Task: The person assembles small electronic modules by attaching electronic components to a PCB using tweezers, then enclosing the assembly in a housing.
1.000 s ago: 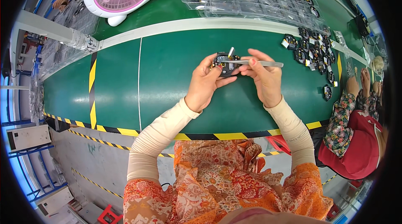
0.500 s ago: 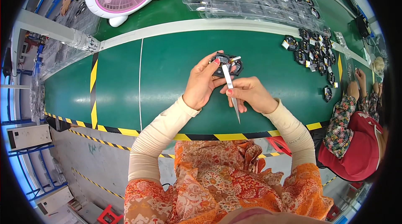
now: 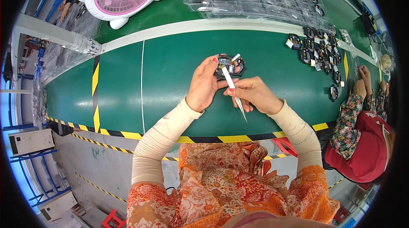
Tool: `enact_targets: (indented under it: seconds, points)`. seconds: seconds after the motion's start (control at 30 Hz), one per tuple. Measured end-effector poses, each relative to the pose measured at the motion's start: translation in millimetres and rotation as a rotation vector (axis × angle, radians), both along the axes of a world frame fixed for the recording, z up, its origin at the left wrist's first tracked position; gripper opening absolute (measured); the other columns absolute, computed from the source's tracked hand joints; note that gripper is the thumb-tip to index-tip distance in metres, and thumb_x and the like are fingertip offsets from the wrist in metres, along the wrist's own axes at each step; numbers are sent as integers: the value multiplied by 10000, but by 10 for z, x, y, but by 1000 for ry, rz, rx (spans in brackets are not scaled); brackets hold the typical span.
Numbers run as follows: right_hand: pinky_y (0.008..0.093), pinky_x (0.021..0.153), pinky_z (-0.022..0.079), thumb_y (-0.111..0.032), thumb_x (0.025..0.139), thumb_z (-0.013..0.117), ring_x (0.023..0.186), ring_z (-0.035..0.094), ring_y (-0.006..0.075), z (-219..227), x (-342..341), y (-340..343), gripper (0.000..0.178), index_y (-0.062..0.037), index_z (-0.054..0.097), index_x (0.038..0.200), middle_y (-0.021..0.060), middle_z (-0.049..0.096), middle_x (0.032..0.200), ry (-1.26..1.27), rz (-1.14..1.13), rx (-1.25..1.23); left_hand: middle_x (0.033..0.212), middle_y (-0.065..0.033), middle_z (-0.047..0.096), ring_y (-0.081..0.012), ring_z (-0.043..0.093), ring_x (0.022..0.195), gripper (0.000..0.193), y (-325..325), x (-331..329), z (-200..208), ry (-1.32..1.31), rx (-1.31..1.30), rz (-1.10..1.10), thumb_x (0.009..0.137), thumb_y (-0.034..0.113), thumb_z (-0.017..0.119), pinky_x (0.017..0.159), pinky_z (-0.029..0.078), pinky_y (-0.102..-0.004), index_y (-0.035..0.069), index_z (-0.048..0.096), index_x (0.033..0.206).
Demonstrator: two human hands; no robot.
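Left grip (image 3: 202,85) clasping the black module (image 3: 231,68), right grip (image 3: 255,94) pinching tweezers (image 3: 228,78) blunt-end-first, we seem to be prodding it; next likely needs steady pressure

Bright, even light fills the view, laying soft pale sheens across the table (image 3: 183,49). Glints streak the clear trays (image 3: 255,11), and the tweezers (image 3: 228,78) catch the light almost white. Shadows are faint. The fisheye bows the striped tape (image 3: 232,139) and stretches the sides; black rings the round picture. The centre looks fairly sharp, the rim softer.
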State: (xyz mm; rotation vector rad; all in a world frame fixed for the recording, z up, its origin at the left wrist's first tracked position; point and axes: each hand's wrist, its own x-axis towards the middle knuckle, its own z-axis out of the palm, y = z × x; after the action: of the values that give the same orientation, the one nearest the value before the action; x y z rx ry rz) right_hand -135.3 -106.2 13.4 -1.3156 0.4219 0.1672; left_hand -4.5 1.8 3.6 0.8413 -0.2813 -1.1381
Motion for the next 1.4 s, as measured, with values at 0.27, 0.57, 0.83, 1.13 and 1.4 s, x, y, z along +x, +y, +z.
enact_targets:
  seconds: [0.27, 0.57, 0.83, 1.13, 1.4]
  points:
    - [186, 333, 304, -170, 880, 538, 388, 444, 54, -11, -1, 11, 220, 21, 630, 935, 40, 572, 608, 10, 5, 26, 1049, -167, 564, -262, 590, 960, 277, -19, -13, -13, -91, 48, 4, 934, 161, 389, 751, 545, -372, -35, 469, 1111]
    - [186, 334, 313, -174, 877, 541, 392, 456, 57, 2, 8, 32, 214, 9, 635, 936, 40, 574, 609, 1, -17, 45, 1098, -135, 543, -227, 568, 995, 292, -14, -52, -24, -92, 6, 5, 948, 172, 362, 788, 532, -369, -18, 456, 1148]
    - [189, 347, 331, -180, 875, 547, 398, 463, 64, 0, -4, 29, 193, -7, 633, 883, 45, 579, 619, -23, -46, 39, 1164, -139, 510, -245, 545, 1020, 434, -17, -90, -10, -78, -40, -13, 951, 344, 329, 867, 474, -369, 4, 409, 1207]
    - [189, 373, 349, -190, 876, 548, 415, 462, 59, -69, 23, 101, 193, -13, 620, 848, 24, 576, 619, -14, -66, -69, 1124, -128, 537, -216, 560, 964, 431, 23, -125, -33, -174, -19, -57, 954, 353, 316, 808, 481, -336, 14, 413, 1202]
    - [175, 426, 315, -146, 899, 487, 472, 431, 36, 2, -43, -19, 161, -22, 585, 925, -20, 491, 573, -144, -68, -184, 1163, -160, 508, -251, 521, 1062, 465, -9, -76, -42, -46, -50, 24, 951, 364, 299, 895, 448, -376, 3, 356, 1239]
